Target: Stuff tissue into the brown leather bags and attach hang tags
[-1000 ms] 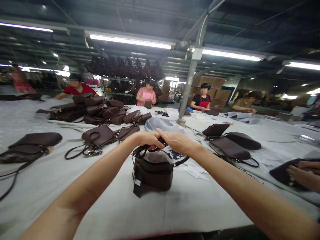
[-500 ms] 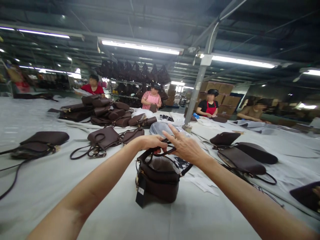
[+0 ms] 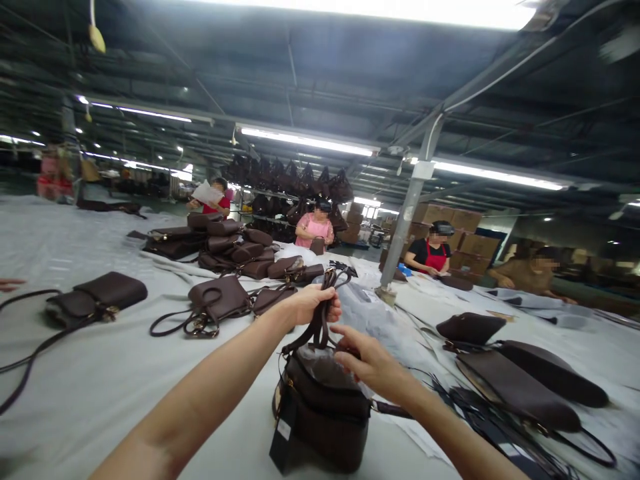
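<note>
A dark brown leather handbag point(image 3: 327, 427) stands upright on the pale table in front of me, its top open with clear plastic film point(image 3: 325, 367) showing inside. A black hang tag point(image 3: 284, 433) hangs down its left side. My left hand point(image 3: 317, 305) is closed around the bag's gathered strap point(image 3: 320, 327), holding it up above the opening. Close to the right of that strap is my right hand point(image 3: 367, 363), its fingers apart and slightly bent over the bag's top edge. Whether its fingertips touch the bag I cannot tell.
Brown bags lie in a pile point(image 3: 235, 250) at the back left, with a few more point(image 3: 220, 300) nearer. Other bags point(image 3: 520, 387) and dark straps lie at the right. A metal post point(image 3: 405, 227) rises beyond the plastic sheeting point(image 3: 367, 310). Several people work across the table.
My left hand has lifted the strap higher and straighter above the bag. My right hand has come down from the strap to the bag's opening. The camera view has tilted up.
</note>
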Action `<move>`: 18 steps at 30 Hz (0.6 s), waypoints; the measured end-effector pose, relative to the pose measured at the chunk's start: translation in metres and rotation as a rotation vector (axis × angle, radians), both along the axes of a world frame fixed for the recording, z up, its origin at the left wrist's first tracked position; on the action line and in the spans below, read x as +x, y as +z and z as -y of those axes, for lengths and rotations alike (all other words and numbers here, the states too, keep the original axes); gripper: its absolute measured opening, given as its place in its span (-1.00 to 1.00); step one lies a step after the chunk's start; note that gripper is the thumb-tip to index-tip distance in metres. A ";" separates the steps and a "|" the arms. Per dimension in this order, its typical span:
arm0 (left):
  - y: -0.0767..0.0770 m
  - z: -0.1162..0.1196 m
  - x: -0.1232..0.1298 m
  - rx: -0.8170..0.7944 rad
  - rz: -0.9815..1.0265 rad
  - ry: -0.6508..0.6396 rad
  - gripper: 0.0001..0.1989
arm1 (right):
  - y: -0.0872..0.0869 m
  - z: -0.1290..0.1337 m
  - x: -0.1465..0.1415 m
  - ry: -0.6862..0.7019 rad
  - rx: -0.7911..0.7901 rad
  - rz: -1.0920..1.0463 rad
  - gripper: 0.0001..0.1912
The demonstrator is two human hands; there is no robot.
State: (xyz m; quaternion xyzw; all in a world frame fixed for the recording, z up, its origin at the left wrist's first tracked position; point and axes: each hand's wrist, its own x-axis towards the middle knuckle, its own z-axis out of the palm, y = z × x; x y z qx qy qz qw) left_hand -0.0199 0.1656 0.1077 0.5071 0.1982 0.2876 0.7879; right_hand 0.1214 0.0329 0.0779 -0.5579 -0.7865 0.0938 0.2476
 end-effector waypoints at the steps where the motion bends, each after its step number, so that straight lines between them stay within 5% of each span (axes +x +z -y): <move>1: 0.001 0.001 -0.001 -0.014 0.012 0.003 -0.82 | 0.001 0.000 -0.002 0.031 0.012 -0.040 -0.60; 6: 0.003 0.001 -0.008 -0.082 0.101 0.015 -0.75 | 0.005 0.008 -0.007 0.048 0.238 0.264 -0.69; 12: 0.004 -0.004 -0.012 -0.104 0.157 0.043 -0.75 | 0.002 0.019 -0.010 -0.068 0.170 0.667 -0.71; 18: 0.006 0.001 -0.013 -0.023 0.111 -0.014 -0.85 | 0.021 0.014 0.002 -0.044 0.163 0.454 -0.77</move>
